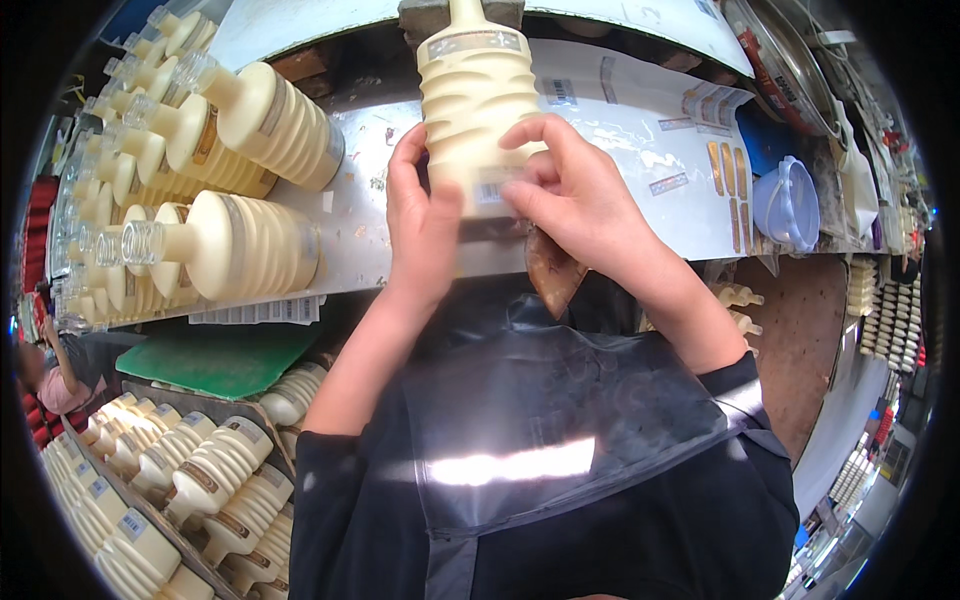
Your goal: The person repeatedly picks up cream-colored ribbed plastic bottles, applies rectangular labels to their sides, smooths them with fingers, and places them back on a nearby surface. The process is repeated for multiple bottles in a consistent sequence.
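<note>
A cream-coloured bottle point(478, 110) with wavy ridges lies in front of me at the table's near edge, its neck pointing away. My left hand point(420, 225) is closed around its left side, fingers partly hidden behind it and the thumb blurred. Over the right side bends my right hand point(570, 185), its fingers curled and its thumb touching the edge of a small white barcode label point(489, 192) on the bottle. Whether anything sits between those fingers is hidden. Below the right hand hangs a brown, worn, pointed piece point(553, 272) at the table edge.
Many similar bottles point(280, 125) with clear threaded necks lie stacked at the left. Label strips point(668, 184) and gold strips point(728, 170) are spread on the right of the table point(360, 240), beside a pale blue bucket point(787, 205). More bottles point(222, 465) fill a crate at lower left, near a green board point(220, 355).
</note>
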A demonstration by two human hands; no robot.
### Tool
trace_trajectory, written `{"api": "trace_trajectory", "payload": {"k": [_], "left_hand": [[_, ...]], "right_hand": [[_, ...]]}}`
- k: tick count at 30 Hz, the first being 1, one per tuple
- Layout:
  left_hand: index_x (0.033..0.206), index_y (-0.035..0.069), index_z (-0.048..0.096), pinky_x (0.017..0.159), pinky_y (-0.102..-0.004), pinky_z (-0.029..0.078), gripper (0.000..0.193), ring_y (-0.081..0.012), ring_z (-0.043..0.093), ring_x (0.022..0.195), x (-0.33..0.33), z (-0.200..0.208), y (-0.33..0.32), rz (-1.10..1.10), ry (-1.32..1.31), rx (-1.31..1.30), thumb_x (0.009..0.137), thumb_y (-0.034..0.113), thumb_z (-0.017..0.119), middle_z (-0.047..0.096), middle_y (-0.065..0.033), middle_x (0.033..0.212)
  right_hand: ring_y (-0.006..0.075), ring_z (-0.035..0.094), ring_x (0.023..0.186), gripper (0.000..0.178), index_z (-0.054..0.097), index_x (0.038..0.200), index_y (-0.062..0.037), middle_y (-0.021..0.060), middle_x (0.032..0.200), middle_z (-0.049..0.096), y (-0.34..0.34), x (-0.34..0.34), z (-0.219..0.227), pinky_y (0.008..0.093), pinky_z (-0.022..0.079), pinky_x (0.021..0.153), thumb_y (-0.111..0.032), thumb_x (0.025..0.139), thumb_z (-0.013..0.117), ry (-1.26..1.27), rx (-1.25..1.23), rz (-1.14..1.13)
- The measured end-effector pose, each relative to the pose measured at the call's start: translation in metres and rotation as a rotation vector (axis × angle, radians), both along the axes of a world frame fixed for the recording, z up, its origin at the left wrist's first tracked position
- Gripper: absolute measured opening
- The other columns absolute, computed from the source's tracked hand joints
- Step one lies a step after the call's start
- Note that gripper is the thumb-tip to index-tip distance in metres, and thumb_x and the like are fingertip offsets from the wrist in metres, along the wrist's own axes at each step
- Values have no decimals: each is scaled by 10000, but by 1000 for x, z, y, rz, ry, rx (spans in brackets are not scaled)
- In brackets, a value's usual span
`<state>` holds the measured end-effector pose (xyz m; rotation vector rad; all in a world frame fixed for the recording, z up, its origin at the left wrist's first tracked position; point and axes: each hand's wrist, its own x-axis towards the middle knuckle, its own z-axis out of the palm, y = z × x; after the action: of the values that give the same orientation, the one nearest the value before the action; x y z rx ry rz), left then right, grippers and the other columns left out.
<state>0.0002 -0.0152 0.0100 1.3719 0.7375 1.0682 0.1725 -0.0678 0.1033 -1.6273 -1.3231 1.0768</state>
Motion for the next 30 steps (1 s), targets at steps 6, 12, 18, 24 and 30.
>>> {"api": "trace_trajectory", "payload": {"k": [6,12,18,24,30], "left_hand": [[1434,-40,423,1120,-457,389,747,-340,506,1260,11,-4,6,192,211,102,872,322,758,516,-224,1362],[1392,-49,471,1106,-460,398,619,-348,563,1190,9,-6,7,177,40,49,927,295,693,567,-228,1338],[1393,-31,450,1086,-486,365,635,-376,538,1195,17,-10,4,247,255,256,945,364,667,575,-235,1310],[1382,-27,437,1079,-498,344,635,-377,522,1186,19,-9,6,265,310,268,947,374,668,584,-232,1270],[1349,-39,455,1046,-487,385,562,-377,554,1138,20,-11,9,277,288,263,975,338,640,593,-242,1239]], "right_hand": [[141,623,636,318,555,1179,-26,51,694,641,-1,-8,-10,306,511,621,-104,909,704,-288,59,-84],[74,588,640,289,568,1159,-13,26,701,635,-6,10,-20,262,480,585,-177,951,683,-92,-47,-220],[190,645,654,683,597,1381,15,73,713,644,-7,9,-37,337,527,651,-454,904,732,-408,32,-210],[202,664,671,708,679,1251,38,87,707,651,-1,7,-34,345,523,646,-533,838,749,-419,-21,-242],[219,666,673,705,686,1208,39,97,706,650,3,4,-41,353,513,639,-554,829,737,-491,1,-294]]}}
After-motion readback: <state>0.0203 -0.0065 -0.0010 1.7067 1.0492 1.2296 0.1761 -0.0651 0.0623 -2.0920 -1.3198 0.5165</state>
